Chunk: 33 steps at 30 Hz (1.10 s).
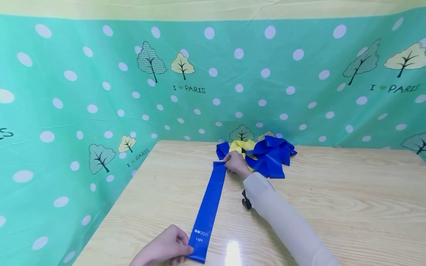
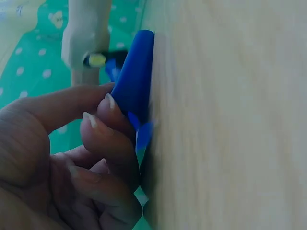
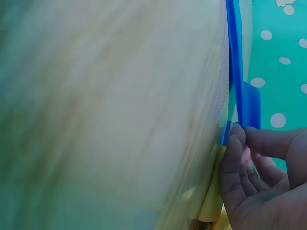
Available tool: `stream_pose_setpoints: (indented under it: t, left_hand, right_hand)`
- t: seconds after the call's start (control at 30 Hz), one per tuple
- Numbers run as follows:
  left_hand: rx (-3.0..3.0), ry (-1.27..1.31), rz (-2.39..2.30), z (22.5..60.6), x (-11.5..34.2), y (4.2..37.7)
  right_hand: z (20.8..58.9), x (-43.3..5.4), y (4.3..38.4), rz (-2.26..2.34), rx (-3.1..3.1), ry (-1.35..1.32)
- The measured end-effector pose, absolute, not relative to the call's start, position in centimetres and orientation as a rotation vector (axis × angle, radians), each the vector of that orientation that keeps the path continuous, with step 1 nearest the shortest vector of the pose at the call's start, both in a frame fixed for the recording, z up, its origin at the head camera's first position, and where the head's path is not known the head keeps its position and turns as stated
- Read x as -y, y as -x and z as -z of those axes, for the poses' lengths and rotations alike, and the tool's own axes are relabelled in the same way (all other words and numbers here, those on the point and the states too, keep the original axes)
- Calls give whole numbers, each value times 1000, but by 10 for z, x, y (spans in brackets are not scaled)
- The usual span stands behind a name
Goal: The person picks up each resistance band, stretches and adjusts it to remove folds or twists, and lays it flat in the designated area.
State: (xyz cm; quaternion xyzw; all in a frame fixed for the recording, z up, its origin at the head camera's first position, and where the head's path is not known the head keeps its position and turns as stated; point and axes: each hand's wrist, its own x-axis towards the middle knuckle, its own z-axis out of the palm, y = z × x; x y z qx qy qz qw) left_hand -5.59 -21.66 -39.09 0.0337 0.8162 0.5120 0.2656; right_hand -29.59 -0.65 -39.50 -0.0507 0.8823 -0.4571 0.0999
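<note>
A flat blue resistance band [image 1: 208, 207], printed "Light" near its close end, is stretched lengthwise along the wooden table. My left hand [image 1: 169, 244] pinches the near end at its left edge between thumb and fingers. At the far end, my right hand [image 1: 237, 162] pinches the right edge of the same band. The left wrist view shows the blue band [image 2: 134, 76] held in the left fingertips close over the tabletop. In the right wrist view, thumb and fingertips grip the band's edge [image 3: 249, 105].
Behind the right hand lies a heap of blue bands [image 1: 271, 155] with yellow bands [image 1: 237, 145] among them. A black strap piece [image 1: 246, 201] shows beneath the right sleeve. A green dotted cloth [image 1: 233, 74] hangs along the back and left of the table [image 1: 349, 199].
</note>
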Motion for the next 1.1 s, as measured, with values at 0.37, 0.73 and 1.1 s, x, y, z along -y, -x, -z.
stream_pose_setpoints:
  t: [0.37,0.73,1.1]
  left_hand:
    - [-2312,-104,-1232,387,217,56]
    - [-2566,-9,-986,383,212,55]
    - [-2858,-29,-778,371,198,74]
  right_hand:
    - [392,-1,294,1357,-2525,195]
    - [384,-14,282,1351,-2449,375]
    - [374,-58,276,1470,-2489,342]
